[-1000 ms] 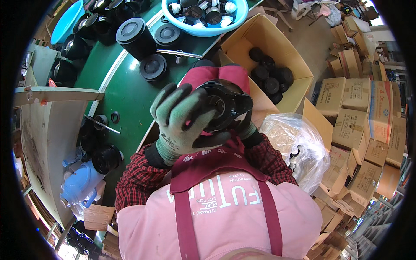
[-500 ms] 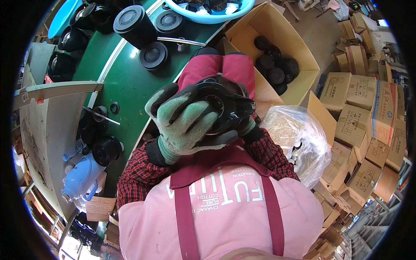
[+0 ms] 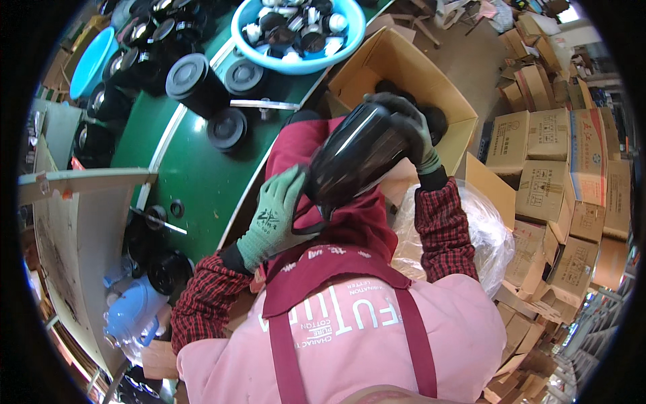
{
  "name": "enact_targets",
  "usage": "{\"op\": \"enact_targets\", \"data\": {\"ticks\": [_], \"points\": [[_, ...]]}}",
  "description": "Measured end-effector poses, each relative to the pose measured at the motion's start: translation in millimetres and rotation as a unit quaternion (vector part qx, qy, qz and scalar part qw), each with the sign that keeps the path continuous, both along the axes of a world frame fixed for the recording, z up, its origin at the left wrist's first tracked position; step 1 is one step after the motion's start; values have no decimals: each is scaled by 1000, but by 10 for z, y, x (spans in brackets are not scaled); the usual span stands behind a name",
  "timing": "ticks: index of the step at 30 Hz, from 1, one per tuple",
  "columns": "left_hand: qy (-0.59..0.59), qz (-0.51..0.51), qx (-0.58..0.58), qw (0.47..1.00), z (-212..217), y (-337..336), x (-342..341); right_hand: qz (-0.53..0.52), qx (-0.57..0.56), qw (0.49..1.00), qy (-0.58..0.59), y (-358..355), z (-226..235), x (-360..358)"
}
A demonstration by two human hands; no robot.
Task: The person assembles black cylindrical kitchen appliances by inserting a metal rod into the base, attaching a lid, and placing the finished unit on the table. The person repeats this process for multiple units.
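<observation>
Both my hands wear green gloves with dark coating and hold one glossy black jug (image 3: 360, 151) over my lap. The jug lies tilted, its far end up to the right and its spout end low on the left. My left hand (image 3: 277, 214) is closed about the spout end, its fingers partly hidden behind the jug. My right hand (image 3: 412, 131) wraps round the upper end, fingers curled over the dark surface. Under the jug is my maroon apron (image 3: 343, 266).
An open cardboard box (image 3: 441, 74) with round black parts stands beyond my right hand. On the green table (image 3: 195, 158) are black lidded containers (image 3: 195, 81), a metal bar (image 3: 266, 104) and a blue basin (image 3: 353, 34) of small parts. Stacked cartons (image 3: 545, 192) stand at right.
The jug has turned from end-on to lengthwise across my lap. My right hand has moved up and right into view on its far end; my left hand has shifted lower, to the spout end.
</observation>
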State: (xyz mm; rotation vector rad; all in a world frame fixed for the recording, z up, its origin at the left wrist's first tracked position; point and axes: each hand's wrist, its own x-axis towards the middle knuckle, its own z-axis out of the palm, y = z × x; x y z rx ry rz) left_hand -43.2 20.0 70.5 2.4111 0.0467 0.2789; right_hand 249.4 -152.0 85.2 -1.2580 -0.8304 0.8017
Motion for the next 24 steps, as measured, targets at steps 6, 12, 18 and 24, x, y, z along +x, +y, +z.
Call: {"op": "enact_targets", "data": {"ticks": [6,12,18,24], "points": [[-45,66,-34,996,-451,-15,386,106,17,904,-414,460,-568,-534],[-49,43,-34,997,-682,-160,498,-81,-177,934,-299,1078,-1168,109],[-39,64,-68,995,-753,-75,404,100,-363,808,-454,2238,-1962,-119],[-48,70,-98,992,-845,39,323,-3,-219,714,-665,2245,-1691,-143]]}}
